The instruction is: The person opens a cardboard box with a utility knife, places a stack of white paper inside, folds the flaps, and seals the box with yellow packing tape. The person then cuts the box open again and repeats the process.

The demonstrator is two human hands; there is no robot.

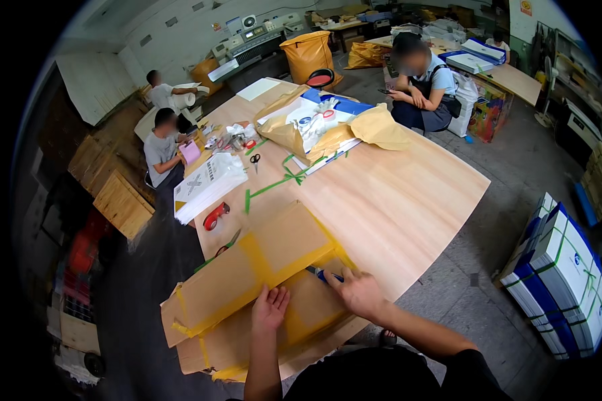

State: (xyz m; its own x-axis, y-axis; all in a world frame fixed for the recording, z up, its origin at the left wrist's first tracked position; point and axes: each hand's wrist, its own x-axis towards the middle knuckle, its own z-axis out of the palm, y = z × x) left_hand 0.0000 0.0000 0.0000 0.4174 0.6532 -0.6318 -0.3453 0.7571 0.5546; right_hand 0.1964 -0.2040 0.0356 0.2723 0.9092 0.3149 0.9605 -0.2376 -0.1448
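A flattened brown cardboard box (pixel 274 250) with yellow tape along its edges lies at the near edge of the table. Its upper panel overlaps a lower cardboard piece (pixel 247 341). My right hand (pixel 361 294) is closed around a blue utility knife (pixel 326 276), whose tip points left at the gap between the panels. By the upper panel's near edge, my left hand (pixel 271 309) has its fingers stretched out and seems to touch the cardboard. Scissors (pixel 226 246) lie at the box's far left edge, partly hidden. A red tape dispenser (pixel 215 216) sits beyond them.
Across the wooden table (pixel 408 194) are green strapping (pixel 287 175), black-handled scissors (pixel 255 160), a stack of white bags (pixel 211 184) and an opened brown paper package (pixel 314 127). Several people sit around the room. Strapped blue-and-white bundles (pixel 562 274) stand on the floor at right.
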